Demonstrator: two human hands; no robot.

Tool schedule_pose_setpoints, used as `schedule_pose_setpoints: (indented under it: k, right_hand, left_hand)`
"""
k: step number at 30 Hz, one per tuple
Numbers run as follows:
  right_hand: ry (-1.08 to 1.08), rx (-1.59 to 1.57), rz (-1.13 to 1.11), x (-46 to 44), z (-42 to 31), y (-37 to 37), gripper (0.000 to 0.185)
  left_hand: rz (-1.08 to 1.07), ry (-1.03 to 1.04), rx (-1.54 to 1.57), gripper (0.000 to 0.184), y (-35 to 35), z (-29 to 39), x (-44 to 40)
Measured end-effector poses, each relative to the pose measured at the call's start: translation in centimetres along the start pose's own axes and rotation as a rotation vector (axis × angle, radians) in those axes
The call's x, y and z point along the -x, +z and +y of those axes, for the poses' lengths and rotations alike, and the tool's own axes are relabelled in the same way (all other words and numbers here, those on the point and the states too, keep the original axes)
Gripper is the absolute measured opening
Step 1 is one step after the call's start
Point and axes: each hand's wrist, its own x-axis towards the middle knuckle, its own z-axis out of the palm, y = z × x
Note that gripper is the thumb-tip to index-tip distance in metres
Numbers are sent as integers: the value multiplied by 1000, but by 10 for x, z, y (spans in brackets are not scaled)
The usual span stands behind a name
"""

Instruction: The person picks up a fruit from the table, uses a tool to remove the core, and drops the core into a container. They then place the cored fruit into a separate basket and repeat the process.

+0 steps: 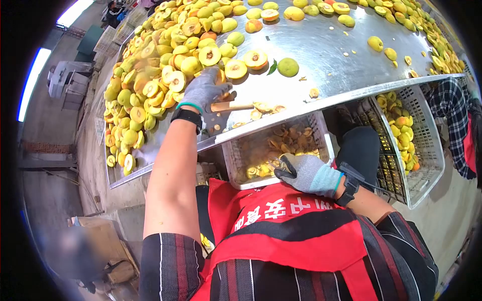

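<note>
My left hand (206, 90), in a grey glove, reaches over the metal table's near side at the edge of a pile of halved yellow peaches (173, 65). Its fingers are stretched apart beside the fruit, their tips partly hidden. Just right of it lies a wooden handle (232, 106), its far end among peach scraps (263, 108). My right hand (309, 173), gloved in grey with a dark palm, is curled above the near rim of a white crate (329, 145) holding peach scraps and pits. What its fingers close on is hidden.
The metal table (321, 65) has a raised near edge and more peaches (442, 45) at the far right. A second crate (427, 145) of peach pieces stands below, right of my leg. A person's plaid sleeve (452, 115) shows at the right edge.
</note>
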Motion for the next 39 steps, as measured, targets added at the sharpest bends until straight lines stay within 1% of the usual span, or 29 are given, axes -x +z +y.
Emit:
schedule_pose_setpoints:
  k: [2, 3, 5, 6, 7, 8, 9, 10, 13, 14, 15, 16, 17, 18, 19, 20, 21, 22, 24, 25, 27, 28, 29, 31, 33, 35, 36, 37, 39]
  right_hand:
    - [12, -5, -12, -2, 1, 2, 34]
    - [20, -1, -25, -2, 1, 3, 34]
    - [-31, 11, 8, -3, 3, 4, 33]
    - [-71, 23, 41, -1, 5, 6, 32]
    - [-70, 20, 45, -2, 9, 11, 32]
    - [-83, -178, 93, -6, 16, 17, 30]
    - [-98, -375, 137, -9, 18, 20, 28]
    - [204, -859, -107, -6, -4, -1, 23]
    - [94, -1315, -93, -20, -23, -22, 32]
    - [97, -1311, -94, -25, -29, -24, 32]
    - [24, -1288, -12, -30, -36, -24, 35]
    - [-50, -1262, 69, -32, -41, -24, 38]
    - [-46, -1258, 66, -31, -48, -23, 38]
    - [-62, -1194, 67, -29, -55, -25, 38]
    - [-78, -1129, 65, -26, -62, -27, 38]
    - [0, -1104, -3, -21, -66, -29, 33]
    - [1, -1097, -9, -20, -64, -27, 33]
    - [7, -1118, -86, -19, -60, -25, 34]
    - [16, -1203, -188, -17, -56, -22, 41]
    - [18, -1199, -194, -16, -58, -21, 41]
    - [-159, -782, -15, -16, -64, -22, 45]
    - [-244, -572, 69, -16, -66, -22, 47]
    - [-243, -568, 62, -16, -66, -20, 47]
    - [-268, -103, 414, -18, -63, -14, 44]
    - [-280, -156, 435, -17, -60, -12, 40]
    - [-270, -214, 328, -12, -63, -10, 37]
    - [-241, -170, 243, -4, -71, -13, 35]
    - [-309, -84, 262, -3, -70, -9, 34]
    - [-342, -31, 245, -4, -71, -7, 34]
  left_hand:
    - [-219, -70, -37, 62, -2, 14, 6]
    - [-198, -102, -65, 64, 3, 11, 6]
    - [-64, -44, 0, 57, 7, 3, 17]
    - [-65, -42, -3, 57, 7, -2, 22]
    - [-38, -110, 362, 49, 2, 0, 30]
    - [-9, -182, 727, 41, -4, 4, 42]
    - [50, -125, 926, 33, -9, 11, 57]
    - [31, -102, 998, 37, -19, 21, 73]
    - [9, -4, 1265, 39, -30, 53, 116]
    - [-32, 74, 1224, 40, -30, 59, 128]
    - [-1, 4, 1259, 43, -25, 71, 139]
    - [108, 230, 1031, 47, -14, 73, 144]
    - [213, 442, 792, 51, -7, 75, 148]
    - [273, 477, 633, 59, -2, 78, 157]
    - [299, 449, 651, 59, -2, 84, 166]
    - [272, 349, 835, 60, -1, 90, 176]
    - [244, 246, 1016, 62, 0, 94, 184]
    - [251, 240, 1019, 62, -3, 98, 189]
    - [144, 119, 1883, 52, -8, 101, 197]
    - [152, 117, 1886, 52, -2, 97, 200]
    - [-54, -42, 2138, 52, 13, 86, 204]
    - [-40, -29, 2039, 59, 12, 91, 207]
    - [-32, -32, 2043, 59, 15, 85, 208]
    - [-355, 161, 2286, 57, 21, 70, 206]
    - [-336, 140, 2250, 54, 21, 74, 207]
    - [202, -165, 2018, 50, 15, 90, 207]
    - [235, -120, 1997, 48, 9, 95, 208]
    - [233, -120, 2000, 48, 5, 97, 210]
    - [215, 28, 1809, 49, 0, 97, 212]
